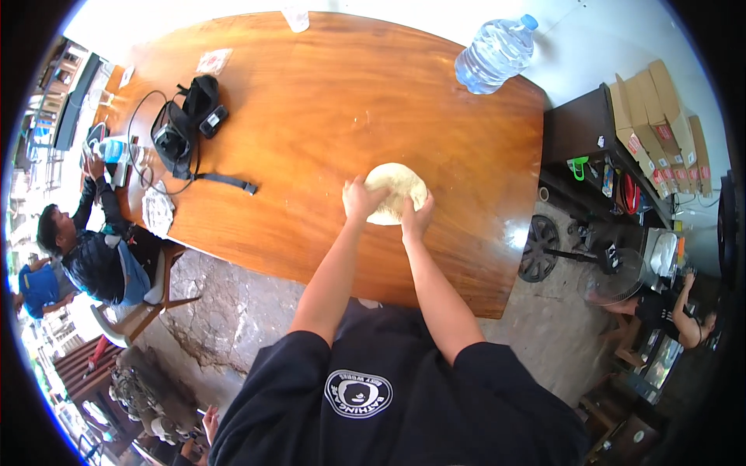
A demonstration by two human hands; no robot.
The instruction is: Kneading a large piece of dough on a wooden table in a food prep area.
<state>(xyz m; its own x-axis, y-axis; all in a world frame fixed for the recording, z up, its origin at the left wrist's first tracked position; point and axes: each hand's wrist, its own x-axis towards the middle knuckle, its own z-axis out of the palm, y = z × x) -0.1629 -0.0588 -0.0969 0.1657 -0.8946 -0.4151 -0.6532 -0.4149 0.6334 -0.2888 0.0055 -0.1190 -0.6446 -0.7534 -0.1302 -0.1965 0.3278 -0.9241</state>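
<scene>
Both hands press on a flat, round, pale disc of dough (398, 190) lying on the glossy brown wooden tabletop (326, 116). The left hand (363, 199) has its fingers spread over the near-left edge; the right hand (417, 217) has its fingers curled on the near-right edge. A large clear plastic water bottle (494, 54) lies well beyond the fingertips.

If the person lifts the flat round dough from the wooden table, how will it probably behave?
The dough looks thin and soft, so it would probably droop and stretch. The left hand and right hand both press its near edge, which suggests it yields easily. Being flat, it should not roll on the table.
</scene>
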